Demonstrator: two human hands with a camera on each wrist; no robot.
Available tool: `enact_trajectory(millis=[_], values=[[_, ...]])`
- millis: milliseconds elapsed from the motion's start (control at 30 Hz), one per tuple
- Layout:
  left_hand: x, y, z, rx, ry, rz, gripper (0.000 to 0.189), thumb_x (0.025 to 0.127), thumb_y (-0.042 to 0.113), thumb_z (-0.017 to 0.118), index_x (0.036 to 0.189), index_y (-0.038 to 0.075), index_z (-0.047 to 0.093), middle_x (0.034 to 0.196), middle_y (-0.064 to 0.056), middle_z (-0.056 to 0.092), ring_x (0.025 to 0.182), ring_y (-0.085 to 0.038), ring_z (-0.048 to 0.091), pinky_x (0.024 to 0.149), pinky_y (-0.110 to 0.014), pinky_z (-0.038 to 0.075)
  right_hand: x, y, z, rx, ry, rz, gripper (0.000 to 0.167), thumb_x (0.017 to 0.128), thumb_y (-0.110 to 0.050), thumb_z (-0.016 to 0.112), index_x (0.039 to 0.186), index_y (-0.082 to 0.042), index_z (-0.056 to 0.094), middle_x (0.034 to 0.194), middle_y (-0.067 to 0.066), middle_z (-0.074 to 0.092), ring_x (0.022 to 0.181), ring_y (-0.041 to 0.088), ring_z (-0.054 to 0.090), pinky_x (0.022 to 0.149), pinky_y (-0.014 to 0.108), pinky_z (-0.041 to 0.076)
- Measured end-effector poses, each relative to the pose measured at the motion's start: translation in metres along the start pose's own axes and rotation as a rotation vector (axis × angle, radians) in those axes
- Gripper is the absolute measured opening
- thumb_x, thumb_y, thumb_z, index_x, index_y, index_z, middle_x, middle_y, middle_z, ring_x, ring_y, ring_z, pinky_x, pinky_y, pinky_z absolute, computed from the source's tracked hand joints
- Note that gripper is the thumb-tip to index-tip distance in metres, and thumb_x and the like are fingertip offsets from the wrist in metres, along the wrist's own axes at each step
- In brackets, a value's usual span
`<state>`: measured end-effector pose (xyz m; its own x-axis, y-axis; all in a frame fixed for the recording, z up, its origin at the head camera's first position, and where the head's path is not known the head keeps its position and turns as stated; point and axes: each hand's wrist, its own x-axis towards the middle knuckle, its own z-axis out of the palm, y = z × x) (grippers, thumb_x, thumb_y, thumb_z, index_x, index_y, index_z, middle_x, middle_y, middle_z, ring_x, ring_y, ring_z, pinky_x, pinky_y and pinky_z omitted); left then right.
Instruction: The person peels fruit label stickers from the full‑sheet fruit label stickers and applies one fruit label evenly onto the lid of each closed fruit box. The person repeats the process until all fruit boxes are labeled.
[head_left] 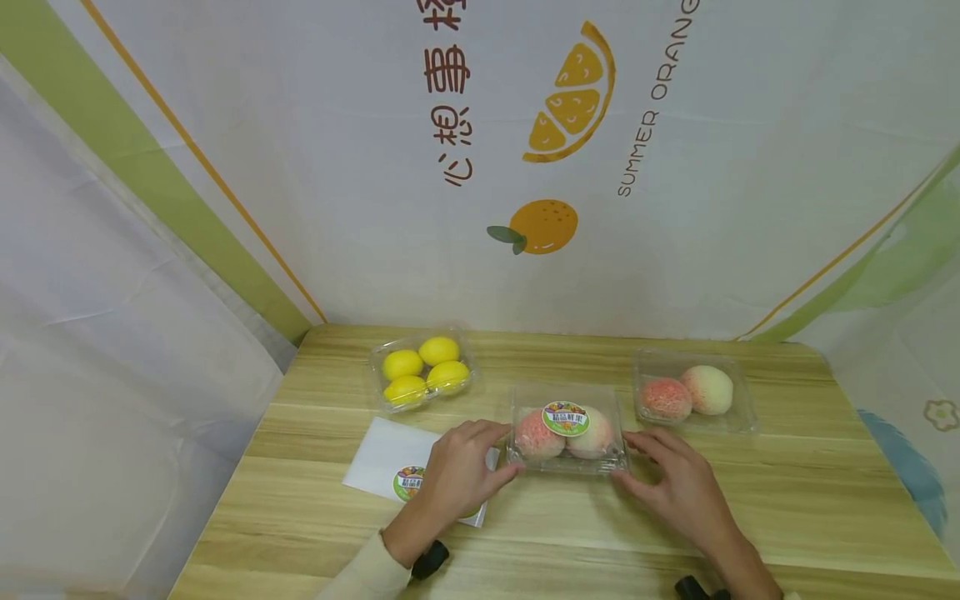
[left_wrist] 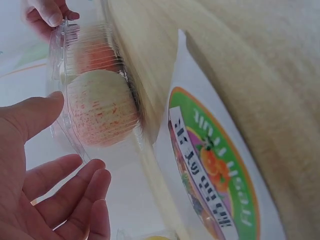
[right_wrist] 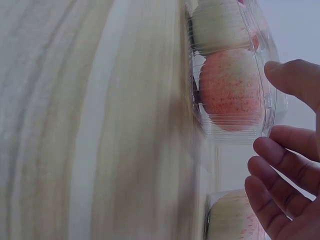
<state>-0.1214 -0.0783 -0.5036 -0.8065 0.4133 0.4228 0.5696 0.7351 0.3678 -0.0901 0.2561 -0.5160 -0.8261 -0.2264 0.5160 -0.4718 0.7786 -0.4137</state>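
Observation:
In the head view a clear plastic clamshell box [head_left: 566, 464] with two pink-and-cream peaches [head_left: 540, 435] inside sits on the table, its lid down. A round fruit sticker [head_left: 566, 419] is on the lid. My left hand [head_left: 462, 467] holds the box's left end, thumb at the front corner and index finger along the side. At the right end my right hand [head_left: 678, 479] holds it the same way. Both wrist views show thumb and index at the rim, the other fingers loosely bent. A white sticker sheet [head_left: 386, 454] lies partly beneath my left hand.
A clear box with several lemons [head_left: 402, 364] stands at the back left. Another clear box [head_left: 742, 417] with two peaches [head_left: 708, 390] is at the back right. A white printed curtain [head_left: 375, 208] hangs behind the wooden table [head_left: 555, 554].

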Motion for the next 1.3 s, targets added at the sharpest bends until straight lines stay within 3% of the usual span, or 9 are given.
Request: enact_trajectory(millis=[533,900,1300], values=[[0.013,-0.005,0.002,0.016,0.008,-0.017,0.041,0.089,0.032,0.094,0.122,0.009,0.084,0.117,-0.01,0.081,0.1,-0.028,0.078,0.079,-0.044,0.066,0.017,0.004,0.012,0.036,0.058,-0.011,0.043,0.076,-0.015,0.1,0.113,-0.001,0.082,0.094,0.006,0.075,0.076,0.023,0.073,0.064,0.039,0.062],[0.024,-0.009,0.003,0.009,0.008,-0.051,0.038,0.091,0.029,0.091,0.122,0.008,0.084,0.118,-0.012,0.081,0.1,-0.031,0.079,0.077,-0.046,0.066,0.027,0.004,0.021,0.017,0.115,-0.043,0.04,0.076,-0.012,0.1,0.11,-0.002,0.083,0.094,0.006,0.075,0.074,0.02,0.073,0.061,0.037,0.06],[0.039,-0.012,0.007,0.034,-0.004,-0.077,0.038,0.094,0.025,0.088,0.126,0.006,0.082,0.117,-0.013,0.081,0.097,-0.031,0.08,0.068,-0.043,0.065,0.041,0.001,0.022,-0.077,0.059,0.028,0.037,0.081,-0.016,0.097,0.111,0.001,0.083,0.09,0.008,0.075,0.069,0.017,0.063,0.062,0.04,0.055]])
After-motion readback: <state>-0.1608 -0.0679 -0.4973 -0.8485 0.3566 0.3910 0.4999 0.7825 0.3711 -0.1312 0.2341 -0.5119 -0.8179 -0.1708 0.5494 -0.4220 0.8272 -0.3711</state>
